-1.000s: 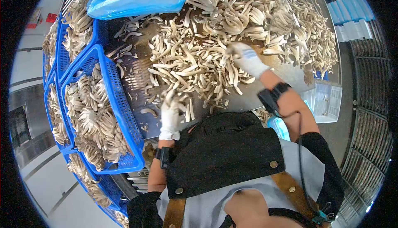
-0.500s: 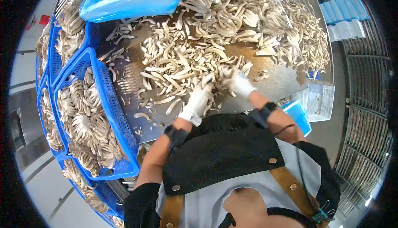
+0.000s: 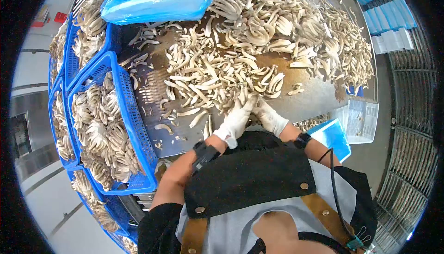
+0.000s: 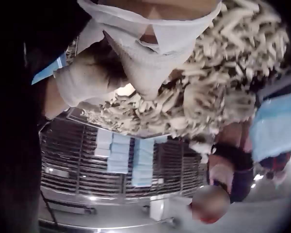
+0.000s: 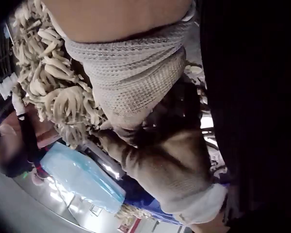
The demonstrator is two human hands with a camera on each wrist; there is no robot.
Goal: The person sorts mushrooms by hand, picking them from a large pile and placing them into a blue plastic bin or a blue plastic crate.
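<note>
Loose mushrooms (image 3: 217, 73), pale and finger-shaped with greyish tips, lie heaped on a metal table (image 3: 314, 92). At the near edge of this heap, my gloved left hand (image 3: 236, 120) has its fingers bent around some mushrooms. My right hand (image 3: 269, 115), also in a white knitted glove, meets it from the right, its fingers curled in against the same small bunch. In the right wrist view the left glove (image 5: 169, 165) and right glove (image 5: 131, 82) come together, with the fingertips in shadow. Much of the bunch is hidden between the hands.
Blue baskets (image 3: 148, 152) of clustered mushrooms line the left side. A bag-lined blue container (image 3: 157, 6) stands at the far left of the table. A larger mushroom mound (image 3: 296, 27) covers the back right. A white crate (image 3: 363, 120) sits beyond the right edge.
Both hands began apart, the right farther out over the heap. They came together at its near side, drawing mushrooms closer, and are now nearer my body. Table surface shows where the right hand was.
</note>
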